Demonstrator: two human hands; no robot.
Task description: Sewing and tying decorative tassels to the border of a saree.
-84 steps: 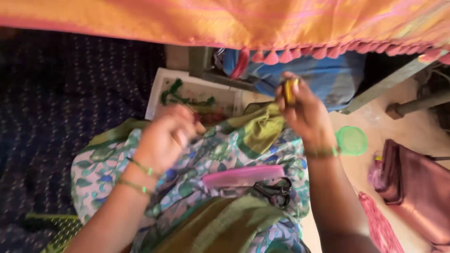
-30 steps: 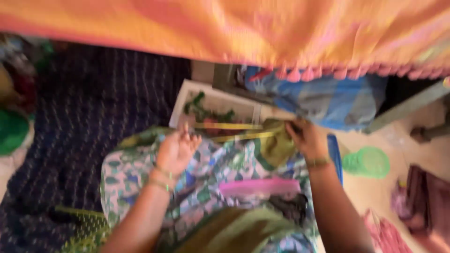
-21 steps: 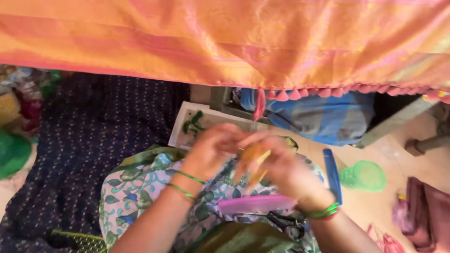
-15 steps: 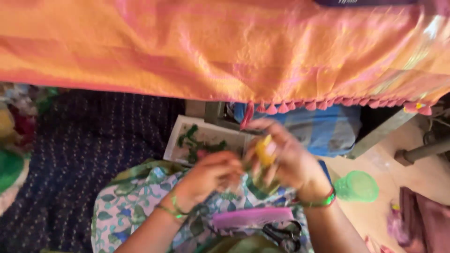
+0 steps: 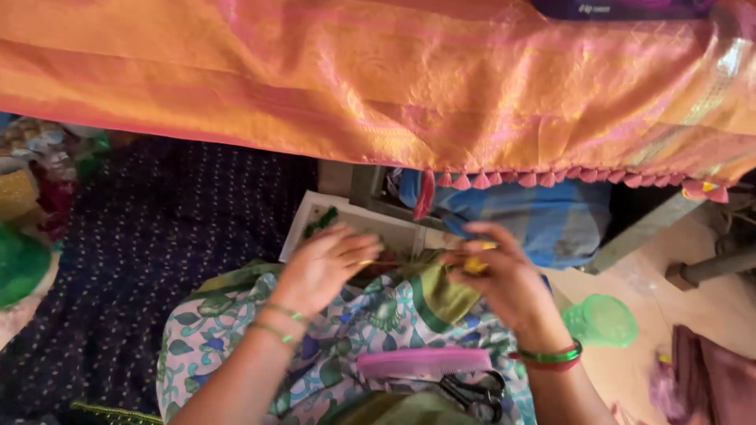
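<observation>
My right hand (image 5: 504, 279) is closed around a small yellow thread spool (image 5: 476, 266), held over my lap. My left hand (image 5: 321, 266) hovers close beside it with fingers pinched together, seemingly on a thin yellow thread I can barely see. Both hands are above the floral printed cloth (image 5: 346, 330) on my lap. A pink comb (image 5: 425, 363) and black scissors (image 5: 471, 390) lie on that cloth near my right wrist. An orange and pink silk fabric (image 5: 378, 79) with a tasselled edge hangs across the top.
A white tray (image 5: 350, 224) with green bits sits just beyond my hands. A dark dotted cloth (image 5: 157, 236) covers the left. A blue cloth bundle (image 5: 551, 224) lies behind, a green plastic cup (image 5: 602, 319) at the right, a maroon bag (image 5: 717, 378) at the far right.
Earlier my hands were spread apart, pulling a yellow strand between them. They then came together and lifted, and now sit lower over my lap, slightly apart, the spool still in my right hand.
</observation>
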